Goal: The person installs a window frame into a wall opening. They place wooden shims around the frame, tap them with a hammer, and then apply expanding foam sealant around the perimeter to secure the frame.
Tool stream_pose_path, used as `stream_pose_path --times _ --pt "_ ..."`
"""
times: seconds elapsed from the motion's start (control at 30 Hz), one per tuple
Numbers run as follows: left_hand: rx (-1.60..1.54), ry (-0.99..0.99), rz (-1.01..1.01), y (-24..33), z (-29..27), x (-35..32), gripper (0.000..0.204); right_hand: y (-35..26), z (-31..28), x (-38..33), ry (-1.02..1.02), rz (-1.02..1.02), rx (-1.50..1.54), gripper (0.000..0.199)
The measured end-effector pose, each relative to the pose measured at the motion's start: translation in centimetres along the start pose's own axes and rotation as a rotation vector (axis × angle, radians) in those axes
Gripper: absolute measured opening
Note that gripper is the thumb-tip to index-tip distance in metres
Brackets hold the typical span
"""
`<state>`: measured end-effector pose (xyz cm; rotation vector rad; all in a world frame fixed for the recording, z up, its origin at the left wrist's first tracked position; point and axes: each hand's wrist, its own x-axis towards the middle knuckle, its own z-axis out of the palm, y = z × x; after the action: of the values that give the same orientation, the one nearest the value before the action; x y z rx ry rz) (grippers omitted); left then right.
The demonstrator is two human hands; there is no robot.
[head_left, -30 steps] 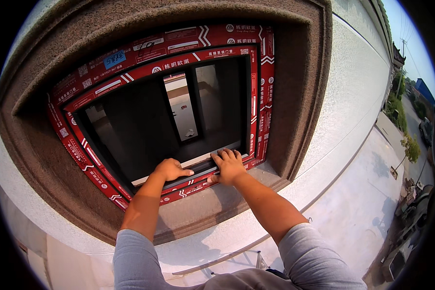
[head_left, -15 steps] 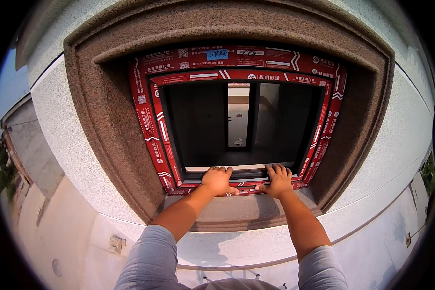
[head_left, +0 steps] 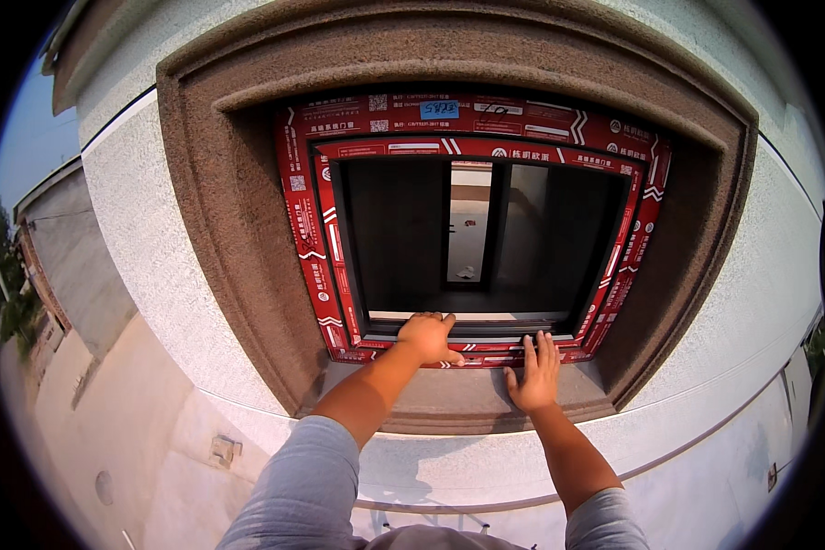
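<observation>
Stone edging (head_left: pixel 234 192) flanks the wrapped window frame (head_left: pixel 472 147) on the left; the left hand (head_left: pixel 424 339) grips its near bar (head_left: pixel 488 347), the right hand (head_left: pixel 536 378) lies open against it. Steadying seems in hand; next probably needs even pressure.

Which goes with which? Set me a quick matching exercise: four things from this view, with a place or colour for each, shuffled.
1. Left hand
2. Label
3. Surround
4. Wall

A. white
B. at the bottom bar of the red-wrapped frame
C. brown, around the frame
D. blue, on the frame's top bar

Pairs: 1-B, 2-D, 3-C, 4-A
</observation>
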<state>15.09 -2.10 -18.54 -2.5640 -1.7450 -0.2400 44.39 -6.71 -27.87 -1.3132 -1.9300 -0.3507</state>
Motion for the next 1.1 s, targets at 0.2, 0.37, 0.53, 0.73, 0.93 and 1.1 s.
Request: stream_pose_path --times 0.2,0.37,0.53,0.73,0.93,1.1 --pt "-0.017 -0.049 0.006 0.8 -0.1 1.7 0.109 2.7 1.0 -6.9 -0.031 0.101 0.028 0.060" --pt "-0.066 -0.127 -0.075 0.6 -0.7 1.6 0.106 1.3 1.1 -6.5 0.029 0.064 -0.028 0.050" --pt "-0.077 -0.149 -0.058 -0.3 -0.3 3.3 0.105 1.0 1.1 -6.3 0.003 0.107 -0.023 0.051" --pt "-0.101 -0.060 -0.032 0.2 0.3 3.3 0.103 1.0 0.5 -6.4 0.001 0.123 -0.032 0.049" --pt "-0.128 -0.073 -0.060 0.6 0.2 3.3 0.104 1.2 0.5 -6.5 0.025 0.117 -0.037 0.048" --pt "-0.135 -0.081 -0.061 0.7 0.1 3.2 0.105 1.0 0.3 -6.4 0.004 0.129 -0.034 0.048"
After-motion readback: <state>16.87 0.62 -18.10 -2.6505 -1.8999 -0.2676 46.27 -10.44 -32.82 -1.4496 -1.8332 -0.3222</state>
